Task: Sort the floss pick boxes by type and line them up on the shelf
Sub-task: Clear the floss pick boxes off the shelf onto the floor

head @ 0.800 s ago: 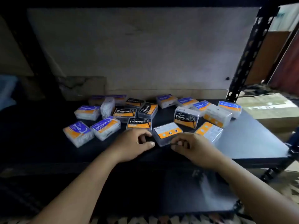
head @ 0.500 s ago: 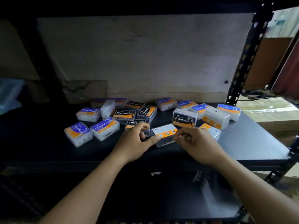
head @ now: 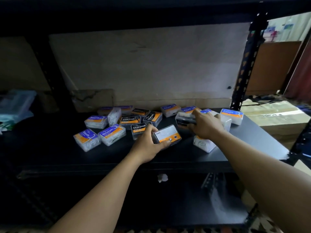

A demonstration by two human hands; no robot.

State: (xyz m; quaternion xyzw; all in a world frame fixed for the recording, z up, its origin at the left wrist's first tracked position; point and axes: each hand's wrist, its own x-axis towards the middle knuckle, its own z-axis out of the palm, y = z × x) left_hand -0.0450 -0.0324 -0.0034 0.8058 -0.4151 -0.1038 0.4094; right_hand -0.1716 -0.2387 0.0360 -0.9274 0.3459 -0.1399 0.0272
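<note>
Judging by their small clear plastic shells, these light, rigid, slick boxes want gripping across the short edges, as the left hand [head: 148, 145] clasps a back-up box [head: 167, 135] just above the shelf [head: 252, 142], while the right hand [head: 206, 125] closes on a Charcoal box [head: 183, 122].

The floss pick boxes lay scattered on the shelf [head: 252, 140]: two Smooth boxes [head: 99, 137] at the left, Charcoal boxes [head: 133, 120] in the middle, Round boxes [head: 232, 115] behind and right. A cardboard sheet [head: 151, 68] stood behind them all.
</note>
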